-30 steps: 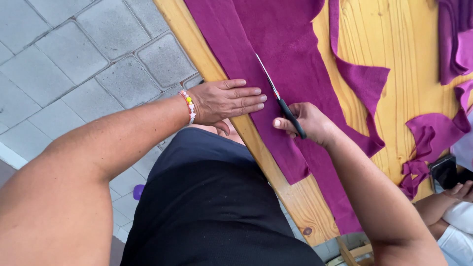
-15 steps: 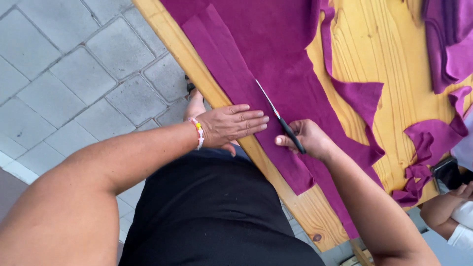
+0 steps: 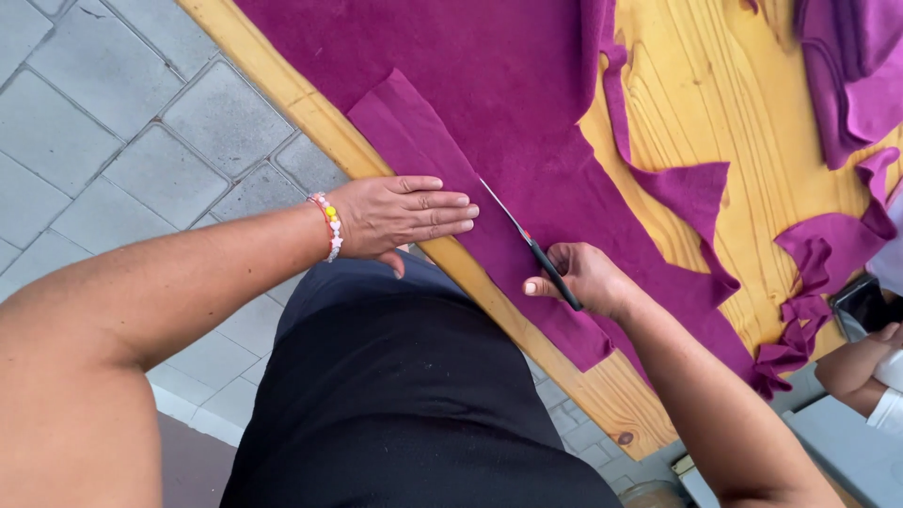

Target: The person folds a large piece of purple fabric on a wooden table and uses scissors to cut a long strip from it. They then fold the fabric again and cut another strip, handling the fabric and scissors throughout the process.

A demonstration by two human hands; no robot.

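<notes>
While your left hand [image 3: 400,214] lies flat with its fingers [image 3: 442,213] stretched out and close together on the purple cloth [image 3: 489,103], it presses a loose strip of that cloth [image 3: 414,141] down by the near edge of the yellow wooden table [image 3: 752,141]. Your right hand [image 3: 583,277] is curled tight around the dark handles of the scissors [image 3: 531,246], and the thin blades point away from you into the cloth, just beside your left fingertips. Purple scraps [image 3: 809,282] lie on the bare wood to your right, and another person's arm [image 3: 861,362] shows at the right edge.
</notes>
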